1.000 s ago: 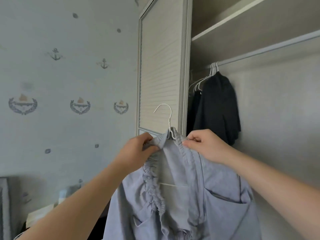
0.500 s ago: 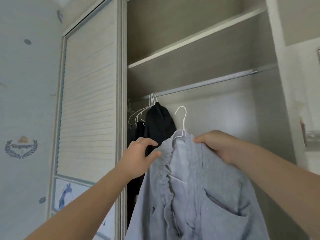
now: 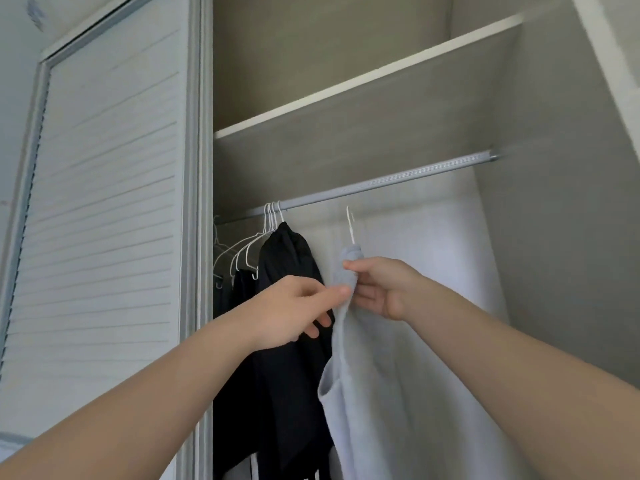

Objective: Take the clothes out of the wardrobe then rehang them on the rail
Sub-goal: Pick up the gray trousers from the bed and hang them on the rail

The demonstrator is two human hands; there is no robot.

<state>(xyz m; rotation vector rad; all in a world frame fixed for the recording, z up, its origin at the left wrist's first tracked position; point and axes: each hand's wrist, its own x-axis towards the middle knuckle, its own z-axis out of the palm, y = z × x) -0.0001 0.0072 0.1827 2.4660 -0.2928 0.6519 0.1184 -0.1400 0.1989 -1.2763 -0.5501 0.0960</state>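
Note:
A light grey-blue garment hangs on a white wire hanger whose hook stands edge-on just below the metal rail, not touching it. My left hand pinches the garment's left shoulder edge between thumb and fingers. My right hand pinches the cloth near the collar from the right. A black garment hangs on the rail at the left among several white hangers.
The wardrobe's white louvred sliding door covers the left side. A shelf runs above the rail. The wardrobe's right wall stands close by, with bare rail between the hook and that wall.
The view has turned from the wallpapered wall to the wardrobe. Both hands have carried the grey garment up and inward, turning it edge-on, so its hook is now just under the rail.

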